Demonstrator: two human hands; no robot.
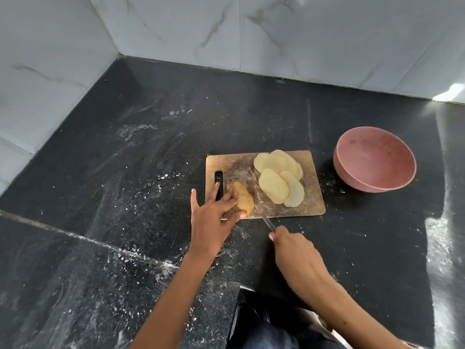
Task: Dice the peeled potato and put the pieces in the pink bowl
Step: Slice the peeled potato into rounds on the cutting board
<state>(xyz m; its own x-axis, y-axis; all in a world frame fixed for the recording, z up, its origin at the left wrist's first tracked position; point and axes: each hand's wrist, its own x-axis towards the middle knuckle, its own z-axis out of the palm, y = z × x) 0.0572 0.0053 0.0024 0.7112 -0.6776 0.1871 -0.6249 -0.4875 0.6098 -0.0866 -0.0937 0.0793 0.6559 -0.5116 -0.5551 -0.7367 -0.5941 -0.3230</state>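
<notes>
Gripping potato (243,200) and knife (268,223), both hands, on flour-dusted black counter (125,172) (marble-tiled corner (176,28))

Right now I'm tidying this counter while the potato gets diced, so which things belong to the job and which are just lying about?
In use:
potato piece
potato slices
cutting board
knife
pink bowl
left hand
right hand

Just lying about:
white powdery specks on the black counter

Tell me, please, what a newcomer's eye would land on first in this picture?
Probably the pale potato slices fanned over the right half of the board, mid-counter. Then the pink bowl to its right, empty. Nearer, the left hand holds the potato while the right hand grips a knife.
</notes>
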